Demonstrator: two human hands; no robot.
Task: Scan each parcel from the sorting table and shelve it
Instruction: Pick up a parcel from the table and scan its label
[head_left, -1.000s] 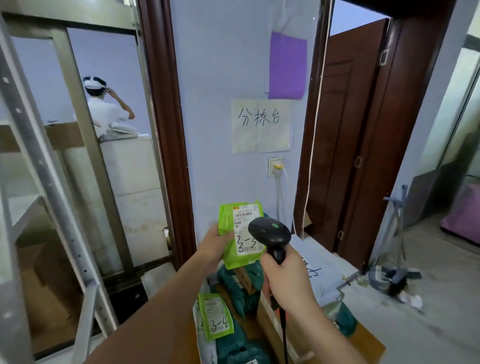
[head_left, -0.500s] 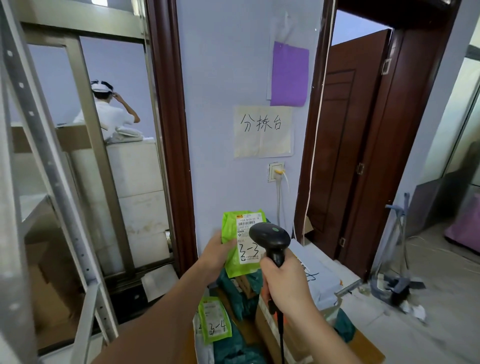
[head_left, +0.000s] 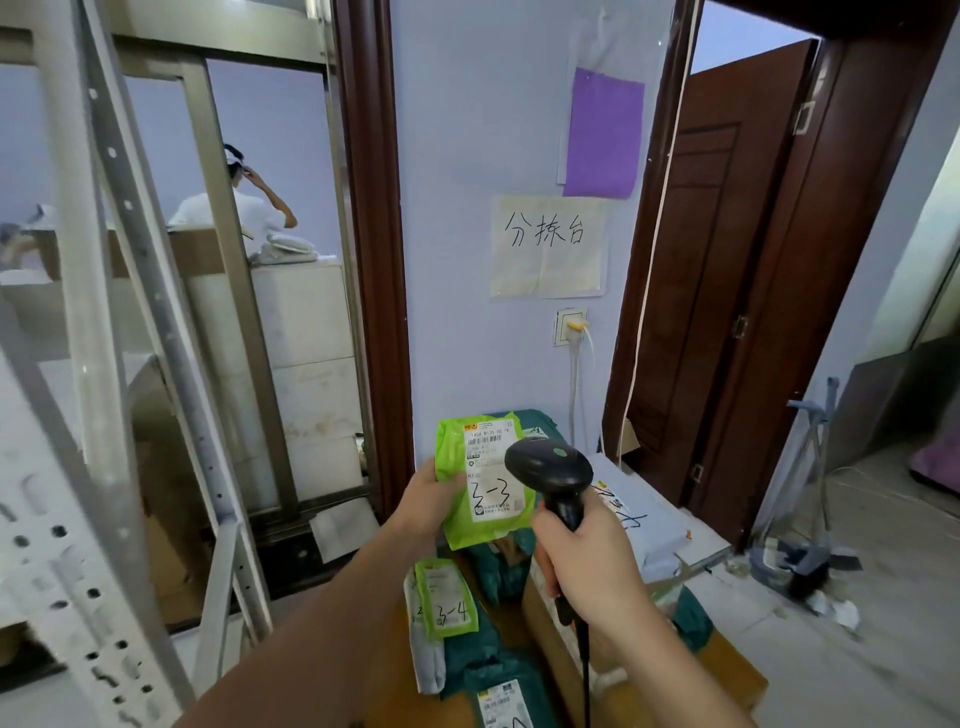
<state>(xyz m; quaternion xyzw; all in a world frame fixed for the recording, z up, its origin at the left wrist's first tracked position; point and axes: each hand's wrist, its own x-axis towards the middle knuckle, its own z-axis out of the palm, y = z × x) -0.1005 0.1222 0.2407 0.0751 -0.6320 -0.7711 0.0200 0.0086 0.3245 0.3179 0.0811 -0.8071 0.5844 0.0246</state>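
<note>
- Head view, risks: the right hand (head_left: 592, 566) is wrapping its fingers around the handle of the black scanner (head_left: 550, 470), and the scanner head is sitting very near the label (head_left: 493, 473), overlapping its right edge from this angle. It's probably too close and off to the side for a clean read, so a missed scan looks likely to me.
- The barcode is sitting at the top of the label while the scanner head is level with the lower half, so the beam may be catching the wrong zone.
- The left hand (head_left: 431, 501) is pinching the green parcel (head_left: 485, 478) by its left edge only, thumb on the front and the other fingers hidden behind. The soft bag could be sagging or slipping out and dropping onto the pile below.
- The scanner cable (head_left: 586, 670) is hanging down over the sorting table (head_left: 727, 660); it could be snagging parcels there.
- Head view, the parcel: a bright green glossy poly mailer, wrinkled, held upright in the air above the far half of the sorting table, touching nothing but the hand.
- Its white label is facing the person, carrying a printed barcode near the top and "3-3" handwritten in black below.
- A second green mailer (head_left: 449, 597) marked "3-4" is lying near the table's left edge among dark green bags (head_left: 498, 571).
</note>
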